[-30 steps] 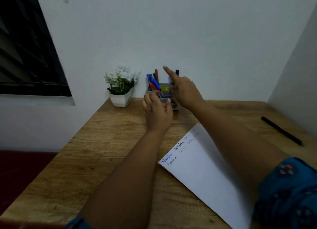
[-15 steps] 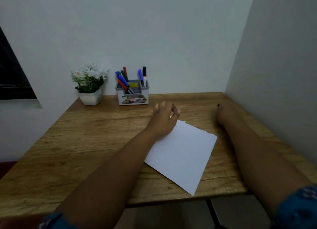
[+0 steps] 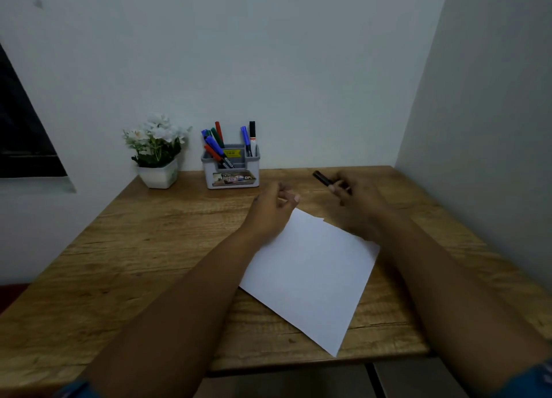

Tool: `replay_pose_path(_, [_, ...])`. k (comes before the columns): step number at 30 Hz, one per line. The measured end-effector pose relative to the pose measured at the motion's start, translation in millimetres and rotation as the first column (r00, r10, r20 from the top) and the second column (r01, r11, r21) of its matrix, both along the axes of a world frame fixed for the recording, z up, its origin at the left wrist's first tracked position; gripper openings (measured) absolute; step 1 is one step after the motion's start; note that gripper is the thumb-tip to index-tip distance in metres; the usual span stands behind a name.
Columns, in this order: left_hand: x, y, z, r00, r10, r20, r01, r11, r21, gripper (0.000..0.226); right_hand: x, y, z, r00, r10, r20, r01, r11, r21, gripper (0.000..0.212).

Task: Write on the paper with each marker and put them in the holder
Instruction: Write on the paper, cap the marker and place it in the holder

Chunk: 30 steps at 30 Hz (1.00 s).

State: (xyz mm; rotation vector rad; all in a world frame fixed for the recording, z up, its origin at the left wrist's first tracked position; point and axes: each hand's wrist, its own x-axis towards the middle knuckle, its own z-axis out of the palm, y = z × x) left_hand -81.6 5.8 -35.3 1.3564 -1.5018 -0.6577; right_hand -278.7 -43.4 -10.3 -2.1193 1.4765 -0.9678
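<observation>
While half a second ago it lay empty, the right hand (image 3: pixel 355 200) now pinches a black marker (image 3: pixel 324 179) just beyond the paper (image 3: pixel 310 275), so writing comes next; the left hand (image 3: pixel 270 206) hangs loosely curled, holding nothing.

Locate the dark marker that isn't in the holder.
Head view: the dark marker is held in the right hand, above the wooden desk, right of the grey holder.
</observation>
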Motion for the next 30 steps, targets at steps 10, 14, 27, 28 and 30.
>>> replay_pose_path(10, [0,2,13,0.81,0.014,-0.586,0.098,0.982,0.159,0.02,75,22,-15,0.985,0.146,-0.089,-0.163,0.961,-0.224,0.029])
replay_pose_path(14, [16,-4,24,0.692,0.199,-0.694,-0.054,0.973,0.226,0.023,69,19,-11,0.934,0.316,-0.166,-0.34,0.929,-0.143,0.037])
replay_pose_path(27, [61,-8,0,0.978,-0.117,0.171,0.077,0.971,0.226,0.068,28,-14,-15,0.429,-0.044,0.902,-0.601,0.732,0.321,0.016])
replay_pose_path(28, [61,-8,0,0.965,-0.149,0.218,0.098,0.969,0.227,0.069,32,-16,-18,0.518,0.002,0.856,-0.549,0.768,0.33,0.016])
replay_pose_path(30, [60,-8,-1,0.948,-0.203,0.246,0.148,0.963,0.225,0.067,41,-17,-21,0.641,0.066,0.765,-0.468,0.824,0.321,0.025])
